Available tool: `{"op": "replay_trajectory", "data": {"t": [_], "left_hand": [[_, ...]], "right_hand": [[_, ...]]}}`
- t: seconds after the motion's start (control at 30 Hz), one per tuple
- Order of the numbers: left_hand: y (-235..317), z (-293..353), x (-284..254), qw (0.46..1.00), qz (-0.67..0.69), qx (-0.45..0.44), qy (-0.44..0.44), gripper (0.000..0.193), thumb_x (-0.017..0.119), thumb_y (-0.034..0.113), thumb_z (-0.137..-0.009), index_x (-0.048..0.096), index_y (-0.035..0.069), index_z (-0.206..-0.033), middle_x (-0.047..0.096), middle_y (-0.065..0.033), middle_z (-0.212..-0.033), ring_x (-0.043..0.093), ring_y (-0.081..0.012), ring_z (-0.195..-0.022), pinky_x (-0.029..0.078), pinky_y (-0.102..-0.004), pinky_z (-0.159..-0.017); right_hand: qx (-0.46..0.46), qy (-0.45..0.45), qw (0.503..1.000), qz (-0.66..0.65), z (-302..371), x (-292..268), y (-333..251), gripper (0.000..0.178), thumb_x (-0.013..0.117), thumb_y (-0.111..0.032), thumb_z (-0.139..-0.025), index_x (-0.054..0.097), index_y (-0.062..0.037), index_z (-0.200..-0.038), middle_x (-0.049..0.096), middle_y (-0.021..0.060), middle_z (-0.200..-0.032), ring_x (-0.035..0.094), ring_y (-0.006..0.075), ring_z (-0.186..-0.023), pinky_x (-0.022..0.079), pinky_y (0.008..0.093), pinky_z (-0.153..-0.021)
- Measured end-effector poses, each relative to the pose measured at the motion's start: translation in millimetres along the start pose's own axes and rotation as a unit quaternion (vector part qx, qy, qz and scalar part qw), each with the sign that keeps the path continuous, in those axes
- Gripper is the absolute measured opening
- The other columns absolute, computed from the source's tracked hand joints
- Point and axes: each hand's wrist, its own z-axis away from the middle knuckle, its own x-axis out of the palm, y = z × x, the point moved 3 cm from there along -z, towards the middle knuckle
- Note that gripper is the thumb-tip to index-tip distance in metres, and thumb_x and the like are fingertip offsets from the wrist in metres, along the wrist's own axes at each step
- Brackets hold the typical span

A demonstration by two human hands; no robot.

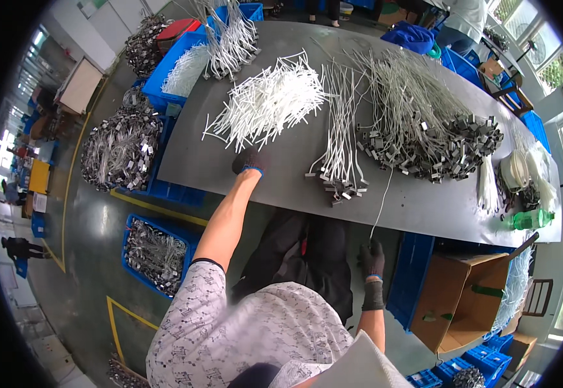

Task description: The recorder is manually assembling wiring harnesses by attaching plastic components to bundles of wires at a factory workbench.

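White tubes [274, 100] piled on grey tbl [281, 174], gloved L hand [248, 161] just beside 'em, can't tell its fingers' state; gloved R hand [372, 260], fingers pinching thin wire [384, 199]

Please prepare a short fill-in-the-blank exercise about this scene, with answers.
The left hand and right hand both wear ___.
The tubes heaped beside the left hand are coloured ___.
A thin cable runs off the table to the ___ hand.
The bottle near the table's right end is coloured ___.
Answers: gloves; white; right; green.
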Motion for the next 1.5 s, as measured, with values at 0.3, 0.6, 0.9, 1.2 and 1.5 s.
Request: {"op": "replay_trajectory", "data": {"t": [0.3, 0.6, 0.9, 1.2, 1.5], "left_hand": [[-31.5, -55.1, 57.8, 0.999, 0.028, 0.004, -0.017, 0.041, 0.065, 0.033, -0.087, 0.071, 0.006, -0.118, 0.071, -0.0193, -0.119, 0.07, -0.0325, -0.108, 0.057, -0.0462, -0.089], [3.9, 41.4, 113.7, 0.497, 0.8, -0.111, -0.316, 0.011, 0.058, 0.0, -0.093, 0.063, 0.004, -0.102, 0.065, -0.0084, -0.079, 0.062, -0.0174, -0.063, 0.055, -0.0285, -0.056], [182.6, 142.1, 34.6, 0.505, 0.821, 0.012, -0.265, 0.014, 0.064, 0.015, -0.098, 0.06, 0.004, -0.105, 0.071, -0.0118, -0.092, 0.073, -0.024, -0.077, 0.063, -0.0383, -0.07], [155.0, 125.8, -2.5, 0.631, 0.76, 0.149, -0.048, 0.014, 0.059, 0.012, -0.1, 0.062, -0.002, -0.1, 0.072, -0.0123, -0.087, 0.072, -0.0192, -0.077, 0.061, -0.0314, -0.071], [170.8, 149.3, -12.4, 0.866, 0.362, 0.328, -0.107, 0.036, 0.073, 0.032, -0.092, 0.065, 0.0, -0.077, 0.067, -0.0051, -0.072, 0.062, -0.0098, -0.063, 0.053, -0.0298, -0.061]], "right_hand": [[0.095, -0.082, 0.989, -0.078, 62.8, -25.9, 35.5, 0.031, 0.063, -0.032, -0.098, 0.068, -0.0019, -0.1, 0.059, 0.0037, -0.067, 0.057, 0.0139, -0.055, 0.044, 0.0293, -0.05], [-0.08, -0.101, 0.881, 0.456, 113.5, -136.2, 332.7, 0.02, 0.054, -0.018, -0.096, 0.068, -0.0054, -0.103, 0.069, 0.0223, -0.096, 0.066, 0.0433, -0.09, 0.053, 0.0502, -0.076], [-0.188, -0.045, 0.865, 0.463, 64.3, -17.4, 35.7, 0.019, 0.056, -0.022, -0.096, 0.068, -0.0122, -0.107, 0.071, 0.018, -0.096, 0.068, 0.0401, -0.091, 0.054, 0.0507, -0.075], [-0.154, -0.101, 0.846, 0.501, 65.1, -41.5, 86.5, 0.017, 0.055, -0.022, -0.095, 0.067, -0.013, -0.102, 0.071, 0.0162, -0.092, 0.069, 0.0398, -0.086, 0.054, 0.0509, -0.071], [-0.154, -0.135, 0.835, 0.511, 65.0, -57.7, 123.3, 0.019, 0.055, -0.023, -0.095, 0.068, -0.0108, -0.102, 0.072, 0.0181, -0.089, 0.069, 0.0405, -0.081, 0.055, 0.0512, -0.068]]}}
